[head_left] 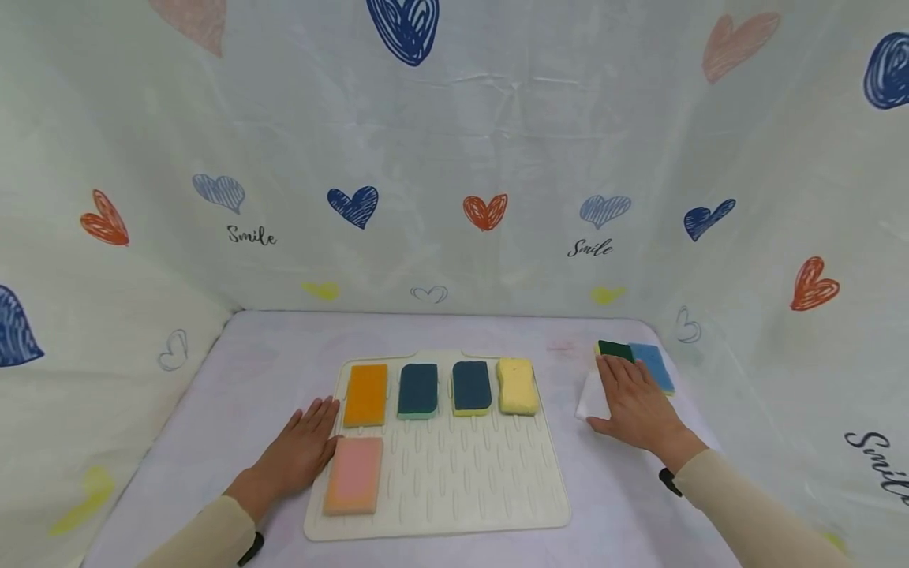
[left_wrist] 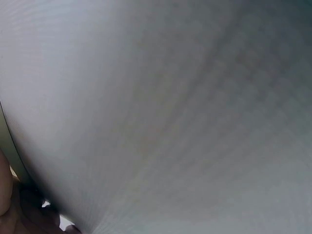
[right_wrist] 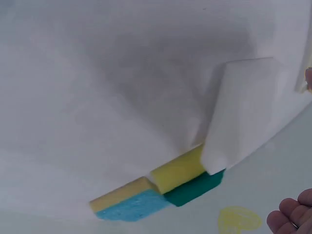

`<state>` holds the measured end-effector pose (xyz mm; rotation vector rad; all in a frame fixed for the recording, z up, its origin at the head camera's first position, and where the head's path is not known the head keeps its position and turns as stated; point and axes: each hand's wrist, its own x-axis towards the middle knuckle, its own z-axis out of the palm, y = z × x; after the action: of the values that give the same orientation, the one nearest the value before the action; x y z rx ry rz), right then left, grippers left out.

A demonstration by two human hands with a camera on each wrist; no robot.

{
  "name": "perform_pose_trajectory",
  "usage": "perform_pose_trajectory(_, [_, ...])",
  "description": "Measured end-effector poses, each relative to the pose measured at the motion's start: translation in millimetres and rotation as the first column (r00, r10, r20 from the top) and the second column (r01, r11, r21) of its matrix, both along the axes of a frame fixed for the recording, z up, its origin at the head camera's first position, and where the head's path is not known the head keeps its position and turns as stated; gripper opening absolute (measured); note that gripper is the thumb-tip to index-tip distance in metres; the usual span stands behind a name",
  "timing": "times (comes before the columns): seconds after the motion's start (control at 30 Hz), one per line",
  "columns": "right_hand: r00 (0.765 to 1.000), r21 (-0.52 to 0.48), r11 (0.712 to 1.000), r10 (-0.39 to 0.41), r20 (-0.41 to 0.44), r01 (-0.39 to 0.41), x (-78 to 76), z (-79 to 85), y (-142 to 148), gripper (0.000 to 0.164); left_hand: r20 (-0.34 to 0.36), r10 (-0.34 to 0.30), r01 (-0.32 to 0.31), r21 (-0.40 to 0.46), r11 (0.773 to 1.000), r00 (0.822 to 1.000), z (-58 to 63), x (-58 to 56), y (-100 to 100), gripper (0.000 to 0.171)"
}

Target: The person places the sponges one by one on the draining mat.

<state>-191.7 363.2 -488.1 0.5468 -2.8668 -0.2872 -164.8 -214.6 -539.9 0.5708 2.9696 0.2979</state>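
My left hand [head_left: 301, 448] lies with fingers extended at the left edge of a cream ridged mat [head_left: 483, 481], its thumb beside a pink sponge [head_left: 353, 476] and fingertips near an orange sponge [head_left: 365, 394]. Over on the right, my right hand [head_left: 635, 406] reaches out with fingers extended, holding nothing. Below it sits a white sponge [right_wrist: 243, 112], partly hidden by the hand in the head view. Beyond its fingers are a green-and-yellow sponge [head_left: 615, 349] and a blue-topped sponge [head_left: 652, 369]. In the right wrist view, curved fingers [right_wrist: 292, 214] show past these sponges.
Along the mat's back row lie two dark blue-topped sponges, one with a green base [head_left: 417, 390] and one with a yellow base [head_left: 472, 388], then a yellow sponge [head_left: 518, 386]. A pale cloth covers the table [head_left: 248, 379]. Heart-printed curtains [head_left: 426, 142] enclose the back and sides.
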Motion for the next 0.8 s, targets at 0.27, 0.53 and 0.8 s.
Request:
perform_pose_trajectory(0.27, [0.999,0.02,1.0,-0.021,0.044,0.02,-5.0,-20.9,25,0.11,-0.015,-0.007,0.007,0.007,1.0,1.0,2.3,1.0,-1,0.066])
perform_pose_trajectory(0.53, [0.994,-0.002,0.999,-0.048,0.094,0.048,-9.0,-31.5,28,0.108,-0.044,-0.017,0.017,0.005,1.0,0.999,4.9,3.0,1,0.066])
perform_pose_trajectory(0.8, [0.986,-0.026,0.998,-0.054,0.158,0.058,-16.2,-32.0,25,0.108,-0.04,-0.008,0.008,-0.004,1.0,0.999,3.1,2.0,1,0.066])
